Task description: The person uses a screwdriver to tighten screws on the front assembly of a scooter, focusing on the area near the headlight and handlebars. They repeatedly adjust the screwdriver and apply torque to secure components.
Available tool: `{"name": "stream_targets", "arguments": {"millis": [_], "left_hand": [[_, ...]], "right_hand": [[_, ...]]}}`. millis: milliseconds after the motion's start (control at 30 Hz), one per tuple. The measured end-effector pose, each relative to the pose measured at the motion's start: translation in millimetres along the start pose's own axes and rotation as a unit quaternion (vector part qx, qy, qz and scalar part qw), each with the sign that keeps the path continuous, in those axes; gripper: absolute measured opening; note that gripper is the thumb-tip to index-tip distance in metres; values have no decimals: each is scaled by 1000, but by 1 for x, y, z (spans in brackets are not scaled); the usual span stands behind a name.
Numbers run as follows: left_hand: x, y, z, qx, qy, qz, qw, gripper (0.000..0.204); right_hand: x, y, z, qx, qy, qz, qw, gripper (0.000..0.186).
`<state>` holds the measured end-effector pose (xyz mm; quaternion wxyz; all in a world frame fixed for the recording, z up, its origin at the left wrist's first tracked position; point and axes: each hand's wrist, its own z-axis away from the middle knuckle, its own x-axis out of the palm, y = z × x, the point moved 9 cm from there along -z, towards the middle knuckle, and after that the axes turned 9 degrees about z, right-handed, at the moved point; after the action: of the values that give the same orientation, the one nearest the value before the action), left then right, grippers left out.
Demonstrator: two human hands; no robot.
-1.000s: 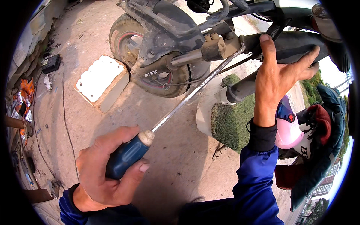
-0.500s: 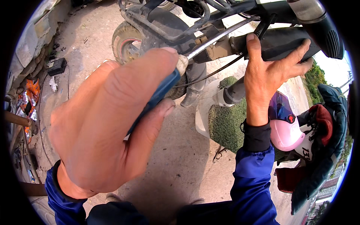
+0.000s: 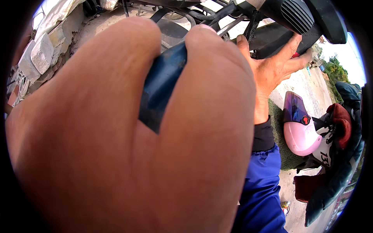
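Observation:
My left hand [image 3: 97, 128] looms very close and fills much of the head view. Its fingers are closed around the blue handle of a screwdriver [image 3: 163, 87]; my fingers cover most of the tool, and its tip cannot be made out. Farther off, my right hand [image 3: 268, 72] has its fingers spread, the thumb raised, against the underside of a thick black part [image 3: 270, 40] of a scooter-like vehicle. A ribbed black grip [image 3: 297, 16] sits just above that hand. Black frame tubes [image 3: 211, 17] cross the top.
To the right, a pink helmet [image 3: 301, 138] with a dark visor rests beside a dark green padded cover [image 3: 330, 194] with red lining. A green mat [image 3: 278, 136] lies behind my right forearm. Stone blocks [image 3: 42, 54] line the far left.
My left hand has come much nearer and to the right with the screwdriver, hiding the wheel and ground. The view has shifted; my right hand stays at the black part.

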<state>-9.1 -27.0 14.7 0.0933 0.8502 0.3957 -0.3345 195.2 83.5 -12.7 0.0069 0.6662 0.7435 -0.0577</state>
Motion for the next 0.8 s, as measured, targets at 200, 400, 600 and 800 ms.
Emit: {"name": "stream_targets", "arguments": {"millis": [200,400,600,800], "left_hand": [[7,34,-11,-47,-58,-104,992,59],[3,27,-3,-66,-37,-72,995,52],[-23,-8,-7,-77,1,64,995,43],[-34,12,-30,-17,-26,-15,999,42]], "right_hand": [[-6,1,0,7,-3,-8,1000,118],[-6,0,1,37,-33,-4,999,116],[-10,1,-2,23,-2,-14,1000,117],[-14,-7,-12,40,3,-49,998,121]]}}
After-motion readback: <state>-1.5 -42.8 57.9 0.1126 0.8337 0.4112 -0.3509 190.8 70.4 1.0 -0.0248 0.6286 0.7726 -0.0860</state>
